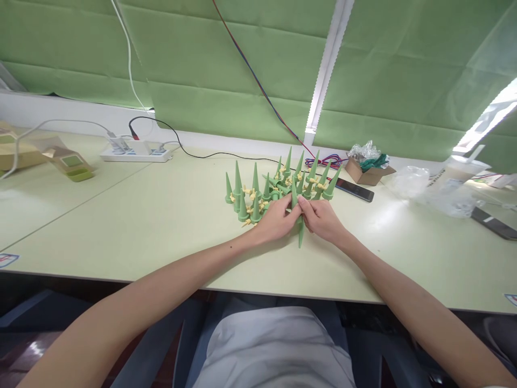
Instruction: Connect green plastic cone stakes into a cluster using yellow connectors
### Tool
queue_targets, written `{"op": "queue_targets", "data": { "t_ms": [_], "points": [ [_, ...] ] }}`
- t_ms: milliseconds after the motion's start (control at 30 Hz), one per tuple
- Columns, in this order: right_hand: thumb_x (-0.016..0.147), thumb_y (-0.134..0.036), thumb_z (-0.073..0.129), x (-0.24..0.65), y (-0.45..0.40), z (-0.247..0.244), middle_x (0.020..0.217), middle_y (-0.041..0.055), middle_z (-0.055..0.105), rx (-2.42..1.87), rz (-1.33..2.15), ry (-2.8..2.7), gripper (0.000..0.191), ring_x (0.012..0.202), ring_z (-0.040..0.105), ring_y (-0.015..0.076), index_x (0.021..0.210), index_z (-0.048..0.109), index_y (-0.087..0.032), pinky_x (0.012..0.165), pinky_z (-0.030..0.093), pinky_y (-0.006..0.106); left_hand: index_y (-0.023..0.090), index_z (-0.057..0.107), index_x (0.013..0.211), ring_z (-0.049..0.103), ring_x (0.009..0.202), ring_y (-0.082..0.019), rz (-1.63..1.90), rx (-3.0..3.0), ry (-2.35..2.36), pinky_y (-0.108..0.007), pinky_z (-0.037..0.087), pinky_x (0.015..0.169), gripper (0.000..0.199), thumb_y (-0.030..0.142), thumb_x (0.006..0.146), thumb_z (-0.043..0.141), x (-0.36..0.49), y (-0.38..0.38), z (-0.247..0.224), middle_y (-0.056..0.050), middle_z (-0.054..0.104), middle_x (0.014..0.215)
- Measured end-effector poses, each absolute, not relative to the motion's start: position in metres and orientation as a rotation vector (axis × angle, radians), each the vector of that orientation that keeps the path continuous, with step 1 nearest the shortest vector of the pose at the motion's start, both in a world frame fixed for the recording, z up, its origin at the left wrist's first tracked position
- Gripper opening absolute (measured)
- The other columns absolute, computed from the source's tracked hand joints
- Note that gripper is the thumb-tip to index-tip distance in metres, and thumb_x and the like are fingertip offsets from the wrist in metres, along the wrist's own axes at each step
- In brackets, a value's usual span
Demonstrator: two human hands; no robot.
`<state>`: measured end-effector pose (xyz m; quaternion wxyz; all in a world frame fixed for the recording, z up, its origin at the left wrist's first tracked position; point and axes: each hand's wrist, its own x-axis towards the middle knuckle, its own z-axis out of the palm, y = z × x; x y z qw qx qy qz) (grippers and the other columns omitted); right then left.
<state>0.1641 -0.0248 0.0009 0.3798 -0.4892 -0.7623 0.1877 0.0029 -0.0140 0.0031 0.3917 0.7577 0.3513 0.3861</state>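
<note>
My left hand [281,216] and my right hand [321,217] meet over the table, fingers closed around a green cone-shaped piece [294,195] whose tip points up between them. Just below the hands, another slim green spike [301,235] points down toward me; whether it joins the held piece cannot be seen. Behind and to the left stand several upright green cones [237,180] with small yellow pieces [254,193] around them. More green cones [330,186] stand beyond my right hand. My fingers hide the base of the held piece.
A black phone [355,189] lies right of the cones, near a small cardboard box [368,171] with green and clear plastic in it. Farther right are a cup [460,171] and a second phone [495,222]. A power strip [137,155] and an opened carton [68,161] are at the left.
</note>
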Motion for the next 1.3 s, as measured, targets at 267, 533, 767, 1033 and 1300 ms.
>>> {"op": "queue_targets", "data": {
  "t_ms": [267, 533, 767, 1033, 1300],
  "points": [
    [0.100, -0.074, 0.028, 0.1631, -0.0249, 0.0020, 0.041, 0.0009, 0.045, -1.244, 0.480, -1.938, 0.071, 0.044, 0.044, 0.0134, 0.050, 0.035, -0.024, 0.050, 0.037, 0.029, 0.021, 0.046, 0.085, 0.051, 0.043, -0.011, 0.938, 1.856, 0.865, -0.026, 0.041, 0.048, 0.034, 0.052, 0.100, 0.045, 0.0023, -0.0142, 0.0025, 0.006, 0.049, 0.054],
    [0.100, -0.075, 0.027, 0.1628, -0.0261, 0.0024, 0.042, 0.0010, 0.044, -1.254, 0.464, -1.939, 0.072, 0.045, 0.044, 0.0134, 0.050, 0.035, -0.024, 0.052, 0.038, 0.029, 0.022, 0.044, 0.085, 0.051, 0.040, -0.011, 0.922, 1.843, 0.856, -0.026, 0.040, 0.047, 0.033, 0.051, 0.101, 0.045, 0.0023, -0.0141, 0.0024, 0.007, 0.048, 0.053],
    [0.099, -0.077, 0.026, 0.1631, -0.0253, 0.0017, 0.041, 0.0008, 0.044, -1.253, 0.471, -1.936, 0.072, 0.045, 0.043, 0.0134, 0.050, 0.035, -0.024, 0.052, 0.037, 0.030, 0.022, 0.044, 0.084, 0.050, 0.038, -0.011, 0.917, 1.841, 0.858, -0.025, 0.037, 0.043, 0.033, 0.050, 0.100, 0.045, 0.0026, -0.0150, 0.0043, 0.007, 0.047, 0.051],
    [0.100, -0.075, 0.026, 0.1641, -0.0251, 0.0019, 0.042, 0.0010, 0.045, -1.252, 0.463, -1.952, 0.072, 0.044, 0.043, 0.0131, 0.050, 0.035, -0.024, 0.052, 0.037, 0.030, 0.021, 0.045, 0.085, 0.050, 0.037, -0.011, 0.875, 1.844, 0.862, -0.024, 0.038, 0.042, 0.031, 0.047, 0.101, 0.043, 0.0023, -0.0136, 0.0029, 0.007, 0.047, 0.048],
    [0.099, -0.076, 0.027, 0.1639, -0.0235, 0.0000, 0.042, 0.0009, 0.045, -1.244, 0.480, -1.956, 0.072, 0.044, 0.043, 0.0129, 0.050, 0.035, -0.024, 0.052, 0.036, 0.030, 0.021, 0.046, 0.084, 0.051, 0.037, -0.010, 0.875, 1.856, 0.849, -0.023, 0.039, 0.044, 0.029, 0.043, 0.101, 0.042, 0.0024, -0.0110, 0.0013, 0.008, 0.047, 0.048]
  ]
}}
